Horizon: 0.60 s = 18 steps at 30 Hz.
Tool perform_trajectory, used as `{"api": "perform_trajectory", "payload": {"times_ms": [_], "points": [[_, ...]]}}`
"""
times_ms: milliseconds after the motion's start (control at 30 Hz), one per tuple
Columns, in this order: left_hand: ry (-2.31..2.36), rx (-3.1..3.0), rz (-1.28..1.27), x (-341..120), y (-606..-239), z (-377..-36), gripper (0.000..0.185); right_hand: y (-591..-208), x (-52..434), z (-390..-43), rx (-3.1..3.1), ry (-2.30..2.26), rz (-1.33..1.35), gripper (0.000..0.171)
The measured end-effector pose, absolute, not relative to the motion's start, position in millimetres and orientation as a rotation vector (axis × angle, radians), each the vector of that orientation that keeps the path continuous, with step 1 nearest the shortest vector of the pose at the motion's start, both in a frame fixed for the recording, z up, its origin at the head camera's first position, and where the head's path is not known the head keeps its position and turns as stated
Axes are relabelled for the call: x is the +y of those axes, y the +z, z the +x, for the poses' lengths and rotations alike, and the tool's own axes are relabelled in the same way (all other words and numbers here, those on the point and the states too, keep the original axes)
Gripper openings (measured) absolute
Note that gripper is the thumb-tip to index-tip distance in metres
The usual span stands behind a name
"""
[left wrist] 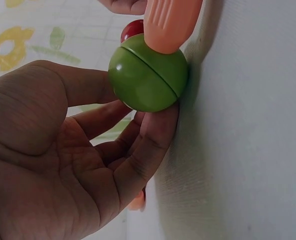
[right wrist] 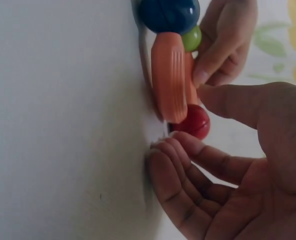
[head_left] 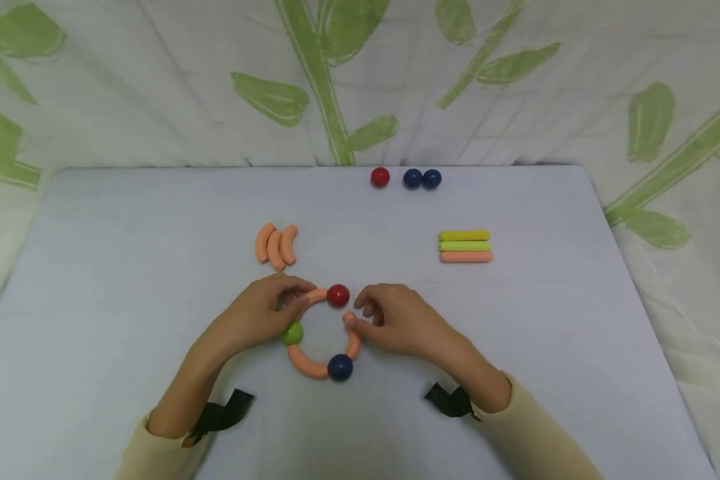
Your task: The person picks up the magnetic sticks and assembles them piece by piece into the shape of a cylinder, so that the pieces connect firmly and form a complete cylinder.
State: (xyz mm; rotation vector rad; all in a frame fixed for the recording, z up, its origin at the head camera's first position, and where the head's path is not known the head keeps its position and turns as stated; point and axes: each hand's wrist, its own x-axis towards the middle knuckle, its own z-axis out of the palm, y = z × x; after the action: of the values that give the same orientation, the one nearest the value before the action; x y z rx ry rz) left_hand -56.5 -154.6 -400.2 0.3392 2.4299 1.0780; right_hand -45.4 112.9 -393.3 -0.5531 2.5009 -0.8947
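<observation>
A ring of curved orange sticks and balls lies on the white table. My left hand (head_left: pixel 258 313) pinches the upper-left curved stick (head_left: pixel 319 295) between a green ball (head_left: pixel 293 333) and a red ball (head_left: pixel 338 295). Another curved stick (head_left: pixel 306 365) runs from the green ball to a dark blue ball (head_left: pixel 340 367). From the blue ball a third curved stick (right wrist: pixel 169 80) rises, its free end apart from the red ball. Beside that end is my right hand (head_left: pixel 402 320), thumb at the stick, other fingers loosely bent and apart from it.
Several loose pieces lie beyond the ring: curved orange sticks (head_left: pixel 275 247) at the upper left, and straight yellow, lime and orange sticks (head_left: pixel 465 246) at the right. Near the table's far edge sit a red ball (head_left: pixel 381 177) and two dark blue balls (head_left: pixel 413 179).
</observation>
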Motion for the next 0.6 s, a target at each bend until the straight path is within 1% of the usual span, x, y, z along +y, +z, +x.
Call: {"api": "perform_trajectory", "payload": {"times_ms": [133,300,600], "points": [[1.079,2.43,0.332,-155.5,-400.1,-55.9,0.03,-396.2,109.6,-42.3,2.516,-0.91,-0.547,0.023],[1.079,2.438,0.332,-155.1,-400.1,-55.0,0.03,-397.6,106.9,-39.7,2.555,-0.897,-0.554,0.023],[1.067,2.451,0.334,-154.9,-399.4,-54.3,0.03,-401.3,104.6,-39.8,2.603,-0.904,-0.539,0.019]]}}
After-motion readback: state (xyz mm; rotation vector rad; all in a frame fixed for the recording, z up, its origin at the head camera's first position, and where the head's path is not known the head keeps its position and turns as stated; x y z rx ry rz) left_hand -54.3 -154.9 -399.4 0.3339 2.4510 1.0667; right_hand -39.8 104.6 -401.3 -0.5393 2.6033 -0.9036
